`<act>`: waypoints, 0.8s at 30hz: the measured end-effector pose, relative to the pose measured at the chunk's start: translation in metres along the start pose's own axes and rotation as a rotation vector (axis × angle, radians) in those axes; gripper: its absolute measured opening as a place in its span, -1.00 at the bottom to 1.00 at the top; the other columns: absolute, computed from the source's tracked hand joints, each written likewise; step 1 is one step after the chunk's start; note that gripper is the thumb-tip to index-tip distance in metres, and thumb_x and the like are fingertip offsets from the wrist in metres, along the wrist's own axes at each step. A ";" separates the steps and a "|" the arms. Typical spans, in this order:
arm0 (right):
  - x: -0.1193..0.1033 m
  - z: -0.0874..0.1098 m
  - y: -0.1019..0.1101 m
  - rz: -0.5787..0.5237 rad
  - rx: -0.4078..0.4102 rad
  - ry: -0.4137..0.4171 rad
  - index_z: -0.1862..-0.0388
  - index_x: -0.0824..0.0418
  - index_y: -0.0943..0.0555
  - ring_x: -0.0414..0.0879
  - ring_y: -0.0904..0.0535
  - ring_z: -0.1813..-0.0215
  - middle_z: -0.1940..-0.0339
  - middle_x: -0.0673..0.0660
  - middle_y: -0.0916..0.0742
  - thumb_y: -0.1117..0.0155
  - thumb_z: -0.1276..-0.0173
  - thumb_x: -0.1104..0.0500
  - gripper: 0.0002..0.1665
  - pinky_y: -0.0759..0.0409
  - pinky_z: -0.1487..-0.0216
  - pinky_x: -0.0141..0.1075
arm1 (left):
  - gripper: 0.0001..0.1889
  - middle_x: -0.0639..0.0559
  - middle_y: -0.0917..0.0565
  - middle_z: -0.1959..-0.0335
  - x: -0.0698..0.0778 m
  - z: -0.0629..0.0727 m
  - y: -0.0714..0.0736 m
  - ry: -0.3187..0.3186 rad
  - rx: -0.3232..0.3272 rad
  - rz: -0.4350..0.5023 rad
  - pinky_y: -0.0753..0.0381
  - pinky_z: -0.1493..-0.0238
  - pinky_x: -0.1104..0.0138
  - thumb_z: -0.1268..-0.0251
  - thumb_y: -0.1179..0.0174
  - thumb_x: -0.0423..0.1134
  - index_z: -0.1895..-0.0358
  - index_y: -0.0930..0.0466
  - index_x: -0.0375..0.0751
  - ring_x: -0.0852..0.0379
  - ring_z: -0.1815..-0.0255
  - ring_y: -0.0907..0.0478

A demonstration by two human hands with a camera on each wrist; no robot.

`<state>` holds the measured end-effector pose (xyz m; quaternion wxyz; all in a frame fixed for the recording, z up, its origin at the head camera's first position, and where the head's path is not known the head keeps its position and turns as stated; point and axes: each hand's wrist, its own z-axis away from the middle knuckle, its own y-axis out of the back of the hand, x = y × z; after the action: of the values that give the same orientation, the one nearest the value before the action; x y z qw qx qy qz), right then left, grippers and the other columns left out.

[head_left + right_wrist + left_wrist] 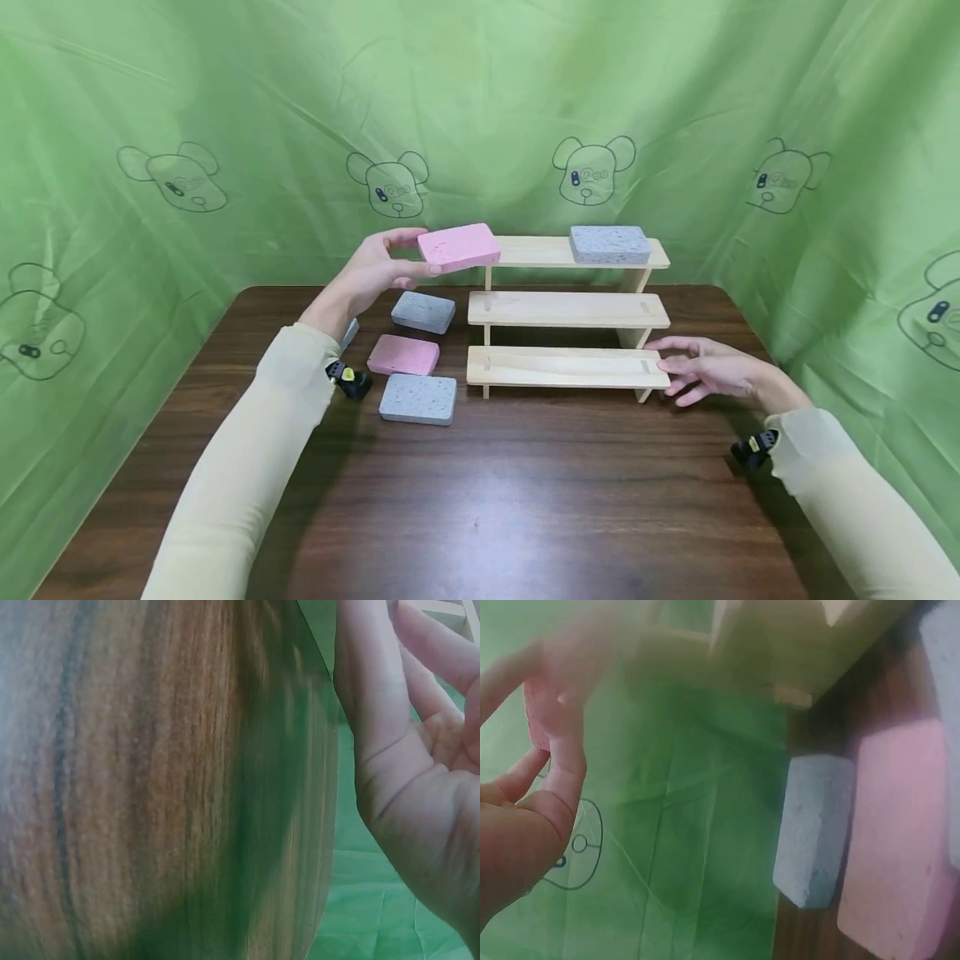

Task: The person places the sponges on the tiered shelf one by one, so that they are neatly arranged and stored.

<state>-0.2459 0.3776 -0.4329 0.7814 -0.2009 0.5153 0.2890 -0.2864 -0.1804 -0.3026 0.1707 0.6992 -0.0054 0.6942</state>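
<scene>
A pink sponge [459,247] is pinched between the thumb and fingers of my left hand [378,265]. It is tilted at the left end of the top tier of a three-tier wooden display rack [570,310]. In the left wrist view only a strip of that pink sponge [536,716] shows behind the fingers. My right hand [708,371] holds the right end of the rack's bottom tier, its thumb at the edge and a finger behind. A grey-blue speckled sponge [609,244] lies on the top tier's right side.
Left of the rack on the dark wooden table [480,500] lie a grey-blue sponge [423,312], a pink sponge [403,356] and a pale grey-blue sponge [417,399]. Another bluish sponge [348,334] is partly hidden by the left wrist. A green curtain [487,108] surrounds the table.
</scene>
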 end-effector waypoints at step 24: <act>0.002 0.000 0.000 -0.040 -0.001 0.017 -0.36 -0.12 -0.45 0.09 -0.72 0.09 0.03 0.23 -0.70 0.08 -0.66 0.30 -0.54 -0.69 0.03 0.13 | -0.16 -0.06 -0.44 -0.42 0.022 -0.046 -0.046 0.128 0.010 0.139 -0.69 -0.01 0.27 -0.23 -0.33 -0.47 -0.58 -0.17 -0.22 0.06 0.03 -0.65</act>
<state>-0.2448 0.3782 -0.4345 0.7826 -0.2141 0.5174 0.2720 -0.3190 -0.1213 -0.2932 0.1185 0.6523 -0.0395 0.7476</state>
